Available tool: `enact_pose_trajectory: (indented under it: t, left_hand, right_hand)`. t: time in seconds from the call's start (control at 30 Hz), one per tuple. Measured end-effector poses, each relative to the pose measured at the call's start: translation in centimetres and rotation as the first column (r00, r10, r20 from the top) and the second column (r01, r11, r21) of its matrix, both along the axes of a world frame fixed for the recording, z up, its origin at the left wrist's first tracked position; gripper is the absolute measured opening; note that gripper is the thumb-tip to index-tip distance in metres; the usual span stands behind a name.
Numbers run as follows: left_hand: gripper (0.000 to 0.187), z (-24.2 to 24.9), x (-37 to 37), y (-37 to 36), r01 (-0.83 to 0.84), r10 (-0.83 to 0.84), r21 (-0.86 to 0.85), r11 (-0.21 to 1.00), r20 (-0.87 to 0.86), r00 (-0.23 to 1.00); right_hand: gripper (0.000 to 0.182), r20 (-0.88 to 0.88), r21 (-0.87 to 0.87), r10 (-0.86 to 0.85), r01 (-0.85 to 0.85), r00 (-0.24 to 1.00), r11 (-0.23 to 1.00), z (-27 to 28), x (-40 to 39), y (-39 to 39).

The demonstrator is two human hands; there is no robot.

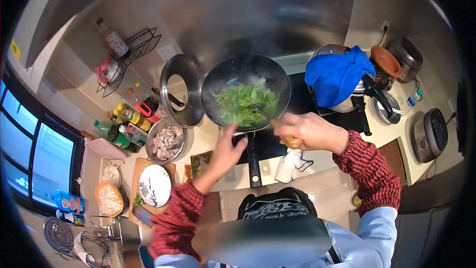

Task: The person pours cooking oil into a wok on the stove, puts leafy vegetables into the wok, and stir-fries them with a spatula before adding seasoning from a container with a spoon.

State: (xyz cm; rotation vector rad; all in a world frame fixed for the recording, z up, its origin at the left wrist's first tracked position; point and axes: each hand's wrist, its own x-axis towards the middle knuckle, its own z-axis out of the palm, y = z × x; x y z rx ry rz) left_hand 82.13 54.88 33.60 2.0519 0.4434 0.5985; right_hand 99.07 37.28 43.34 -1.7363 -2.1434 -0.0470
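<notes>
A dark wok (277, 72) sits on the stove, its handle pointing toward me. Bright leafy greens (243, 100) lie heaped in it, with steam rising. My right hand (311, 131) is closed round the wooden handle of a spatula (293, 142), whose dark end reaches into the greens from the right. At the wok's near-left rim is my left hand (225, 153), fingers apart and holding nothing, fingertips overlapping the edge of the greens in this view.
Left of the wok are a large lid (191, 106), a metal bowl of raw meat pieces (168, 143), sauce bottles (131, 115) and a white plate (154, 186) on a cutting board (135, 207). A blue cloth (337, 77) covers a pot at right. A white cloth (289, 167) lies at the counter's front.
</notes>
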Motion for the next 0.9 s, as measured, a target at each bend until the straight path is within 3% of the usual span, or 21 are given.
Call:
enact_pose_trajectory:
  t: [0.03,0.07,0.1,0.13,0.2,0.27,0.3,0.33,0.4,0.47,0.53,0.6,0.63,0.73,0.8,0.87,0.9]
  left_hand:
    - [0.043,-1.9,-1.3,-1.1,-0.116,0.038,-0.525,0.843,-0.157,0.987]
    - [0.042,-5.4,-2.1,-2.4,-0.182,0.022,-0.695,0.696,-0.234,0.972]
    - [0.038,-9.0,-2.5,-3.3,-0.047,-0.137,-0.950,0.307,-0.093,0.986]
    - [0.032,-7.0,-2.7,-5.3,-0.046,-0.137,-0.999,0.030,-0.049,0.989]
    - [0.024,-9.0,-2.3,-6.2,0.216,-0.009,-0.969,-0.120,0.219,0.976]
    - [0.021,-8.6,-3.6,-6.8,0.148,0.023,-0.989,0.023,0.148,0.989]
    - [0.017,-7.5,-4.5,-6.5,0.110,0.030,-0.993,0.033,0.111,0.993]
    - [0.017,-6.7,-4.9,-6.5,0.113,0.032,-0.993,0.028,0.114,0.993]
    - [0.017,-5.2,-5.2,-6.9,0.149,0.008,-0.989,0.015,0.149,0.989]
    - [0.011,-3.6,-5.6,-7.3,0.158,0.021,-0.987,-0.002,0.158,0.987]
    - [0.012,-3.4,-6.4,-7.6,0.139,0.021,-0.990,-0.028,0.138,0.990]
    - [0.012,-3.6,-6.6,-7.1,0.128,0.018,-0.992,-0.018,0.128,0.992]
    - [0.012,-3.6,-6.7,-7.0,0.125,0.009,-0.992,0.000,0.125,0.992]
    - [0.011,-3.5,-7.2,-7.1,0.118,0.009,-0.993,0.006,0.118,0.993]
    - [0.012,-3.6,-7.2,-7.0,0.128,0.005,-0.992,0.012,0.128,0.992]
    - [0.012,-3.2,-7.4,-7.1,0.113,0.004,-0.993,0.015,0.114,0.994]
    - [0.012,-3.0,-7.5,-7.1,0.098,0.000,-0.995,0.019,0.098,0.995]
  right_hand:
    - [0.039,-0.002,-0.026,0.040,-0.040,0.999,0.999,-0.7,-0.2,0.9]
    - [0.037,0.054,-0.035,0.046,-0.044,0.997,0.998,-1.3,-0.1,2.2]
    - [0.036,0.059,-0.008,0.013,-0.013,0.998,1.000,-1.7,0.3,3.6]
    - [0.035,0.063,0.019,-0.020,0.019,0.998,1.000,-2.1,0.7,5.1]
    - [0.027,0.076,0.025,-0.018,0.016,0.997,1.000,-1.8,0.9,6.9]
    - [0.027,0.149,-0.016,0.056,-0.055,0.987,0.998,-1.0,-1.9,6.2]
    - [0.031,0.087,-0.083,0.049,-0.041,0.995,0.996,-0.4,-3.4,6.1]
    - [0.032,0.074,-0.042,0.084,-0.081,0.994,0.996,-0.6,-3.6,6.5]
    - [0.031,0.096,-0.001,-0.015,0.015,0.995,1.000,-0.9,-1.7,8.1]
    - [0.025,-0.090,0.181,-0.016,0.032,0.996,0.983,0.4,0.2,9.1]
    - [0.017,-0.216,0.196,-0.209,0.252,0.954,0.948,2.4,0.2,8.2]
    - [0.013,-0.399,0.068,-0.400,0.462,0.825,0.884,5.0,1.0,7.5]
    - [0.012,-0.417,0.116,-0.425,0.510,0.804,0.852,5.2,2.7,7.6]
    - [0.018,-0.531,-0.004,-0.648,0.763,0.546,0.647,4.4,7.2,8.4]
    - [0.023,-0.681,-0.113,-0.601,0.751,0.418,0.651,0.9,11.1,9.7]
    - [0.020,-0.915,0.036,-0.233,0.642,0.329,0.766,-4.1,11.8,11.3]
    - [0.019,-0.942,0.016,-0.184,0.585,0.282,0.811,-5.8,11.2,11.5]
